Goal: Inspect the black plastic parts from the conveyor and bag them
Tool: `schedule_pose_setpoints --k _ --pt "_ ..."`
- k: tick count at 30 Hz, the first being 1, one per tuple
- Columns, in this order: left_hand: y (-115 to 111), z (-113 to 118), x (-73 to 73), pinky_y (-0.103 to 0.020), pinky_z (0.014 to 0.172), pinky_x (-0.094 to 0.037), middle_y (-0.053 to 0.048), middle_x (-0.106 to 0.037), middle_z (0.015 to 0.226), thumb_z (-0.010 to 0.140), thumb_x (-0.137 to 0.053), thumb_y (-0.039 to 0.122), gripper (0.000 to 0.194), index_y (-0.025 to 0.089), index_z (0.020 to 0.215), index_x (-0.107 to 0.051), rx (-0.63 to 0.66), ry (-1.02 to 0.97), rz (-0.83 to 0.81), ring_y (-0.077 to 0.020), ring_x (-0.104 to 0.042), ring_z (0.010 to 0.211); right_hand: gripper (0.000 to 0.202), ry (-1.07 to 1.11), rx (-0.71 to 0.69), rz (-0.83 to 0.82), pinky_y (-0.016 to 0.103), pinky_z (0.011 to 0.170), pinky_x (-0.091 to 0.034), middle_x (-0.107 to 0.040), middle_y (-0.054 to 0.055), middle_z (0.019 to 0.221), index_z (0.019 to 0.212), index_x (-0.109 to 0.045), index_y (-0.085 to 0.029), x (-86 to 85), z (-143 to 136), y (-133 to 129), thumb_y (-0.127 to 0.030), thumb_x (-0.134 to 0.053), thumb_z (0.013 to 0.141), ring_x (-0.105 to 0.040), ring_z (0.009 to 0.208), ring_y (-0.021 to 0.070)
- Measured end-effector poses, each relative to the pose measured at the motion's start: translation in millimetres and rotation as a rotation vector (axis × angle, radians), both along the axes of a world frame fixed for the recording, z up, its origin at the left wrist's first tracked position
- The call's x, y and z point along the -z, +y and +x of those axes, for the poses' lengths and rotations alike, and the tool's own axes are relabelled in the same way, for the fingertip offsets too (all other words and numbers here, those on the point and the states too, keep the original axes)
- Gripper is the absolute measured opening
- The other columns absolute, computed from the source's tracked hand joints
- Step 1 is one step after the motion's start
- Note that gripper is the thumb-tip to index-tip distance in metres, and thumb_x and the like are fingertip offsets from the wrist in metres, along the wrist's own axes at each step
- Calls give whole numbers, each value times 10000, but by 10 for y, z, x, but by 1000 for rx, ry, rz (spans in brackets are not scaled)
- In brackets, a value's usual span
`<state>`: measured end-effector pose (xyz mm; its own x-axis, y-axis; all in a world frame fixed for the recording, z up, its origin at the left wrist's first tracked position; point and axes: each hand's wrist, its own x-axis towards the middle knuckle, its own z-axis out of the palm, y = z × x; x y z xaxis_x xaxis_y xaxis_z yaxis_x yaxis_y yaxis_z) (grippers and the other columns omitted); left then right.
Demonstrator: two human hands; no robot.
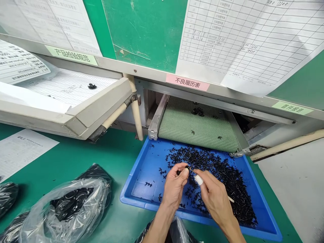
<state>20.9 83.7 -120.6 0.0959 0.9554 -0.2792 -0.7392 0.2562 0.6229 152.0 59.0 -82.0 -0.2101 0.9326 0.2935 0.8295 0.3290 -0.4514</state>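
Over the blue tray [138, 165] my two hands come together. My left hand [174, 185] is closed, pinching a small round black part [187, 167] between thumb and fingers. Close beside it, my right hand [215, 195] grips a thin stick-like tool, whose pale handle end [231, 199] sticks out behind the hand. The tool's fine yellowish tip meets the black part; its exact shape is too small to tell. A white wrap [198, 180] covers one fingertip of my right hand. Beneath both hands lie many tiny black pieces [220, 168], heaped toward the tray's right side.
A green mesh conveyor belt [199, 125] ends above the tray's far edge, carrying a few black parts [197, 111]. Left of the tray stands an open clear plastic bag [93, 199] of black rings. A grey slanted paper holder [101, 104] juts out at upper left.
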Motion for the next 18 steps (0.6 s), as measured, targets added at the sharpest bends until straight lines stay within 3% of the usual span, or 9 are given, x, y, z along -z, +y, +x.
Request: schedule_pose_setpoints --k 5,9,18 --pt "-2 0 -54 -180 466 -209 -13 -567 799 719 -725 318 238 163 874 -630 14 23 74 -53 -316 544 347 -33 -9 0 286 666 -481 -602 52 863 1150 -578 -206 -4 2 9 -139 -344 902 -579 752 169" --pt "-16 1 -61 -183 465 -205 15 -514 705 686 -751 325 257 157 857 -659 7 69 57 -51 -299 529 362 -73 -4 24 298 687 -485 -610 55 888 1147 -580 -222 2 8 12 -121 -348 889 -582 784 181" --pt "-14 10 -11 -190 468 -233 5 -565 708 627 -789 331 302 158 857 -696 -11 95 23 -50 -327 513 359 -115 -24 47 292 678 -474 -619 61 883 1148 -568 -215 15 -45 30 -119 -337 891 -581 769 180"
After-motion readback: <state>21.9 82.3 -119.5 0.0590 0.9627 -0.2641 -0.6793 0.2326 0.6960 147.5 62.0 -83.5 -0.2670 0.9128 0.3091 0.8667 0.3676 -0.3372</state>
